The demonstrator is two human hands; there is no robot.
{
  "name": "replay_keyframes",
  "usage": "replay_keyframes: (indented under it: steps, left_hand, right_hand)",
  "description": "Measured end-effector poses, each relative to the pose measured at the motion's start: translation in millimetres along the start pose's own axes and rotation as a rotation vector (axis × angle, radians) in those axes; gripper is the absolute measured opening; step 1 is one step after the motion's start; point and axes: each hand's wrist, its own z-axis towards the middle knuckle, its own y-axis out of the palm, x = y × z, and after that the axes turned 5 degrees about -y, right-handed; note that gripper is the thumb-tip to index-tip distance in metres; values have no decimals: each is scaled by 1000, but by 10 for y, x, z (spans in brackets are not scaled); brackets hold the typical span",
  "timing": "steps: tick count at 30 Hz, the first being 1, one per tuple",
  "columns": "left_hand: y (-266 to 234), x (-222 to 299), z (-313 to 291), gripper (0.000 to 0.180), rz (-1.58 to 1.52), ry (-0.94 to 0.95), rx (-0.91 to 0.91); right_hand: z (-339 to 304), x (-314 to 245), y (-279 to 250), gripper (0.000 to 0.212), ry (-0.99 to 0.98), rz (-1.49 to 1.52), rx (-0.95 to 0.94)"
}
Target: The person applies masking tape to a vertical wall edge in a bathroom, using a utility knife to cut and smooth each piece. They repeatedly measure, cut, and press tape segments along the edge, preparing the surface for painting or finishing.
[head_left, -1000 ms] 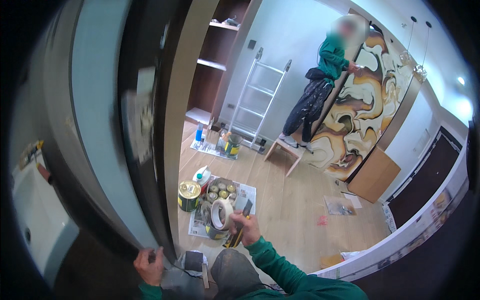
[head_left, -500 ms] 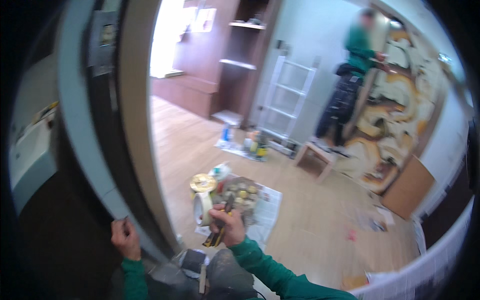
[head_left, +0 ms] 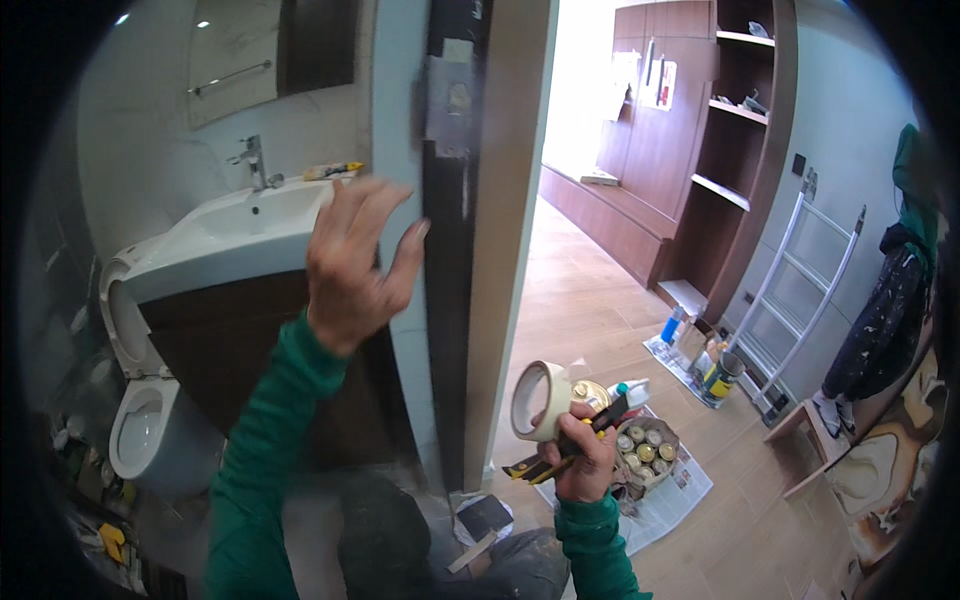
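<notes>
Holding a roll of cream masking tape [head_left: 556, 395] and a black-and-yellow utility knife [head_left: 530, 470]: right hand [head_left: 585, 450], low, right of the door frame. Grip closed around the knife, fingers curled. Tape roll stands out at the finger side, its open ring toward the left. Cannot tell whether the dark handle rising past the knuckles belongs to the same knife or a second one.

Left hand [head_left: 355, 265] raised, slightly blurred, in front of the washbasin's right end. Its grip is wide open and bare, thumb apart from fingers. Dark door frame [head_left: 450, 270] nearest to it on the right, with a pale patch around the lock plate [head_left: 457, 98] higher up.

Left side, bathroom: white washbasin [head_left: 190, 265] over a brown vanity cabinet [head_left: 235, 345], chrome faucet [head_left: 254, 160], yellow-ended tube [head_left: 335, 171] on the back ledge; toilet [head_left: 140, 432] with lid up.

Beyond the right hand: newspaper [head_left: 690, 495] on the wood floor, bearing a bag of small cans [head_left: 648, 455]; gold-lidded can [head_left: 592, 393] just behind the tape. Farther off, aluminium ladder [head_left: 790, 290] against the wall; co-worker in paint-flecked trousers [head_left: 885, 310] standing on a wooden stool [head_left: 815, 440].
</notes>
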Motion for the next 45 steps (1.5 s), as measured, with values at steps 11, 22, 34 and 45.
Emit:
replay_keyframes:
  steps: [11,22,34,45]
  left_hand:
    - [285,-449,654,63,429,457,-332]
    - [-368,159,136,41,-741,-535,-782]
    - [-312,-195,278,33,-927,-951,-569]
    - [-214,-122,520,17,-741,-770,-272]
  right_hand:
    - [-456,176,129,19,-59,146,58]
    - [64,153,1205,31,-165,-1,-97]
    - [566,294,1896,27,-265,-54,-235]
    - [554,639,2017,28,-382,-103,-267]
